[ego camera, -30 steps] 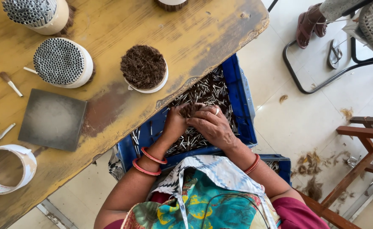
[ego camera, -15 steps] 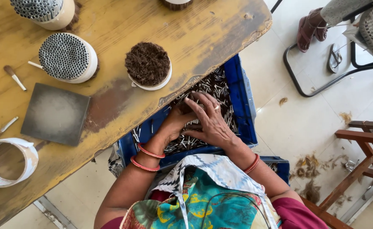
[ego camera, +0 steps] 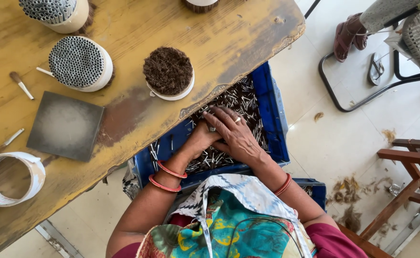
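Both hands were down in the blue crate (ego camera: 274,110) under the table edge. The left hand (ego camera: 201,139) lay half curled among the small metal tubes (ego camera: 238,98), its fingers hidden beneath the other hand; whether it had closed on any tubes could not be told. The right hand (ego camera: 233,134) lay flat across it, fingers spread and pressed onto the loose pile, with nothing plainly gripped.

From left to right on the yellow wooden table (ego camera: 124,24): a tape roll (ego camera: 9,179) at the near edge, a grey square plate (ego camera: 65,125), a white round holder packed with upright tubes (ego camera: 78,63), and a white cup of brown fibre (ego camera: 168,71) close to the table edge, just above the crate.

Judgement: the step in hand was gathering a batch of tubes from the crate. The next move would call for closing the fingers round a bundle and keeping it aligned while lifting clear of the table edge.
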